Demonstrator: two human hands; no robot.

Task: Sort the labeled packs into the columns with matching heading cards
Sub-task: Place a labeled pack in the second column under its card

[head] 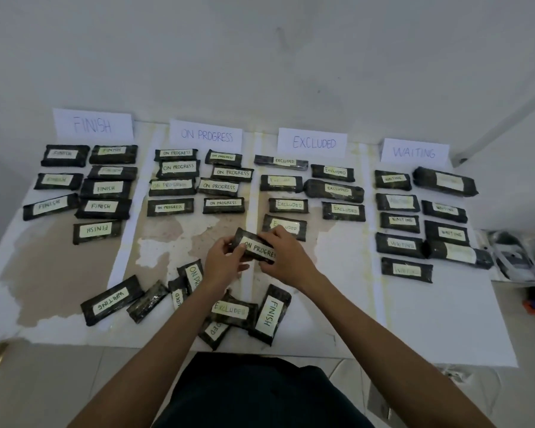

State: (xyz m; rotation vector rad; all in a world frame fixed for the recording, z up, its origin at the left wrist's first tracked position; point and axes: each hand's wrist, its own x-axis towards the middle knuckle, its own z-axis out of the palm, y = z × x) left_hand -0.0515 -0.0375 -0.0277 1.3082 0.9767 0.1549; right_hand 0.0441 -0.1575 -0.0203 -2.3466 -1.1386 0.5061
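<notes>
Held pack (255, 248): dark wrapper, pale label reading ON PROGRESS, tilted.
Left hand (221, 262): grasped the pack's left end.
Right hand (283, 254): grasped its right end.

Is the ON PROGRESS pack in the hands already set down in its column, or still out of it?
Out. Both hands hold the ON PROGRESS pack near the unsorted pile, short of the filled rows.

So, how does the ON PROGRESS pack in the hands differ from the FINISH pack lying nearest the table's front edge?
The ON PROGRESS pack is gripped by the left hand and right hand; the FINISH pack lies untouched on the table. The ON PROGRESS pack's label runs nearly sideways; the FINISH pack's label runs up and down. Both are dark packs with a pale handwritten label.
</notes>
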